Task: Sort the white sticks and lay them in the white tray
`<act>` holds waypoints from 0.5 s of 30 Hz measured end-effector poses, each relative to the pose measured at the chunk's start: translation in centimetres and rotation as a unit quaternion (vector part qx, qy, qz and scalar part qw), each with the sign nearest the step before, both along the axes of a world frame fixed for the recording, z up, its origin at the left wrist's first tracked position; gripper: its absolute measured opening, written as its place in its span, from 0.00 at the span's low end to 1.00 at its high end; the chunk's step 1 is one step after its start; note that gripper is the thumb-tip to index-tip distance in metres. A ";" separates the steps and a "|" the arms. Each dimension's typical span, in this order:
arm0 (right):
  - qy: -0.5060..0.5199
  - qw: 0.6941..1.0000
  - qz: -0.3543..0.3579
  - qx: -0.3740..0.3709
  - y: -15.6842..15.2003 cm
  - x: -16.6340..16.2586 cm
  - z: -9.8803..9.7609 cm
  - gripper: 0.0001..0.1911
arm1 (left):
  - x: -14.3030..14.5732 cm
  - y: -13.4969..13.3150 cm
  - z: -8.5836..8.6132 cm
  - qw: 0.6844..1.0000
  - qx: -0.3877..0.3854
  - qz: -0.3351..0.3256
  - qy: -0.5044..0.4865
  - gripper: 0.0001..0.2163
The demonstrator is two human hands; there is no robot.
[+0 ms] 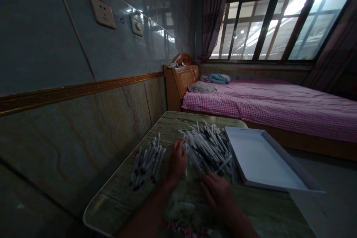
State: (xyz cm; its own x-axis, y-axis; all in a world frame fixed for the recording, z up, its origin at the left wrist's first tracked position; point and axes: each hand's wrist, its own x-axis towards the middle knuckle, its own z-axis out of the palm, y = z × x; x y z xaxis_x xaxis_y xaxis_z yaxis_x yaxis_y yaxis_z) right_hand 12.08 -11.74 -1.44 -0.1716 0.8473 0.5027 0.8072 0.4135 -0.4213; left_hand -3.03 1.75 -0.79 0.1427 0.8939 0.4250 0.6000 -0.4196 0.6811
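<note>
A large heap of whitish, slim pens (pixel 208 143) lies on the table, many of them with dark ends. At the heap's left edge is my left hand (pixel 178 160), its fingers curled in at the upper ends of several pens. My right hand (pixel 217 189) is closed at the lower ends of pens on the near side of the heap. Those pens run slantwise between the two hands and look blurred. How many each hand grips is hidden. Left of my left hand lies a smaller group of pens (pixel 146 160), their dark ends toward me.
A shallow white tray (pixel 264 160) sits right of the heap and juts past the edge of the wood-patterned table (pixel 111 208). Small pinkish bits (pixel 188 228) lie at the near edge. A tiled wall (pixel 117 119) runs along the left; a bed (pixel 251 100) stands beyond.
</note>
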 end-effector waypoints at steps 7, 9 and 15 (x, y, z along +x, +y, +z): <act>-0.100 0.985 0.113 -0.085 -0.5 -3.1 1.5 0.20 | -6.0 0.8 1.4 0.945 -0.010 0.152 0.290 0.17; -0.111 0.987 0.075 -0.092 0.0 -2.9 1.0 0.24 | -6.6 0.9 1.2 0.929 -0.040 0.154 0.335 0.17; -0.077 0.993 -0.024 -0.085 1.1 -2.5 -0.2 0.21 | -6.6 1.0 0.7 0.924 -0.083 0.115 0.356 0.17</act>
